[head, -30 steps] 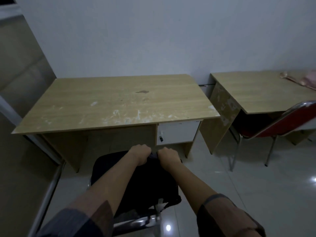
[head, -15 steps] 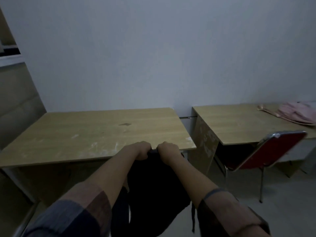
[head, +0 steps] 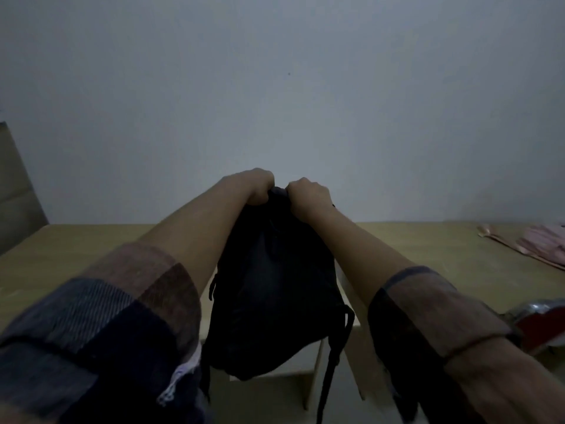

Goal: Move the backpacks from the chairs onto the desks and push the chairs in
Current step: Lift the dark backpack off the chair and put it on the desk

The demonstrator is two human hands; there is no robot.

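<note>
Both hands grip the top of the black backpack (head: 272, 301), left hand (head: 256, 186) and right hand (head: 308, 194) curled tight round its upper edge, seemingly the carry handle. The bag hangs in the air before the near wooden surface (head: 61, 261). A pink bag (head: 544, 243) lies on the neighbouring surface (head: 443, 249); a red chair (head: 544, 325) stands beside it.

Two hands: left hand (head: 258, 185) and right hand (head: 308, 192), both gripping the top of one black backpack (head: 275, 289) at 12 o'clock. Two wooden counters: near counter (head: 61, 258) at 9 o'clock, far counter (head: 443, 246) at 3 o'clock. One red chair (head: 541, 324) at 4 o'clock. One pink bundle (head: 544, 244) at 2 o'clock, kind unclear.
</note>
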